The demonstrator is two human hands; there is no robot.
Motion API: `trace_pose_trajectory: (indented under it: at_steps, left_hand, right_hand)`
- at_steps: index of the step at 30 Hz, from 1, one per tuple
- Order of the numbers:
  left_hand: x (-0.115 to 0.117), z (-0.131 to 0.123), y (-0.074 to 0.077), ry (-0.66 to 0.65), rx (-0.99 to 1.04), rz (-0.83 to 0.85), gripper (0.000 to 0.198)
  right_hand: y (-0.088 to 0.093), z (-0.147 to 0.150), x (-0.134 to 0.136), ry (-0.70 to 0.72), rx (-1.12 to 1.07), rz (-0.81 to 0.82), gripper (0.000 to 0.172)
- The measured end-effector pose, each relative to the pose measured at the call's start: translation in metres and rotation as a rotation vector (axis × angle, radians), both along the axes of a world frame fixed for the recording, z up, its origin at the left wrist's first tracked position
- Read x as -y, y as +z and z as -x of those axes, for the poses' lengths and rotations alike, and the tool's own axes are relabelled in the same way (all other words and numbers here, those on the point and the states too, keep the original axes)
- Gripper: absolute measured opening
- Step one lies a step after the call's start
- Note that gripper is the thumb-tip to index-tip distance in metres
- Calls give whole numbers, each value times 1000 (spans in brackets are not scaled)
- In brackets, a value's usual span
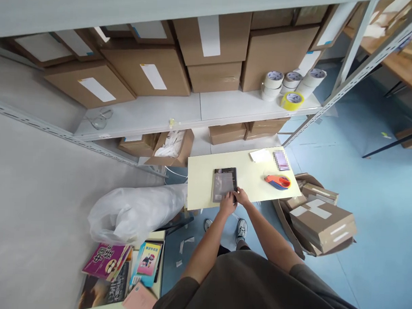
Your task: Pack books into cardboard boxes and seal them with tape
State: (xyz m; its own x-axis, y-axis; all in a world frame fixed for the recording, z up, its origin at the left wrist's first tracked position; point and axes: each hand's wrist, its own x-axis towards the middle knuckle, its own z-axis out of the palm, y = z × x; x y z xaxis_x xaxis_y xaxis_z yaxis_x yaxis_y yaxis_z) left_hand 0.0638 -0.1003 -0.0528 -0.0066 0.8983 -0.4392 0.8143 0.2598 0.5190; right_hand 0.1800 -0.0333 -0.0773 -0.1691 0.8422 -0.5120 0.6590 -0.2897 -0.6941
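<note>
A dark book (224, 180) with a grey panel and a pale barcode lies flat on the cream tabletop (201, 172). Both hands meet at its near right corner. My left hand (227, 204) bends its fingers over the book's near edge. My right hand (241, 196) pinches the right edge by the corner, its fingertips almost touching those of the left. Further right on the same top sit an orange and blue tape dispenser (277, 181), a white slip of paper (260, 155) and a blurred purple item (281, 160).
Behind the table, a metal shelf (180, 109) carries cardboard boxes (213, 78) and tape rolls (291, 100). At right on the floor, a large carton (291, 229) holds packed parcels (321, 221). At left are a bulky plastic roll (133, 210) and several books (106, 261).
</note>
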Motion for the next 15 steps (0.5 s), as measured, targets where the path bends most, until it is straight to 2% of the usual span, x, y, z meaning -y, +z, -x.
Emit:
trace_pose_trajectory:
  at_steps: [3,5,7,8,10,12,13,15]
  left_hand:
    - [10,-10,-16,-78,-28,69,77]
    - [13,-9,-20,-77,-6,50,70]
    - [11,0,-20,-21,27,-26,59]
    - [9,8,-19,50,19,-74,56]
    - [5,27,-18,278,-48,-123,54]
    - [0,49,-19,506,-97,-72,51]
    - [-2,60,-20,571,-84,-20,48]
    - [-5,79,-24,613,-1,84,37]
  right_hand:
    - [-10,-17,3,20,96,-35,42]
    - [-14,-22,7,56,86,-38,48]
    - [-17,-22,11,103,82,-34,52]
    - [-18,-21,12,121,83,-30,53]
    - [-20,-19,14,137,96,-21,56]
    - [-21,-17,13,140,120,-9,60]
    - [-21,-15,13,137,130,-3,62]
    - [-22,-11,11,126,139,12,64]
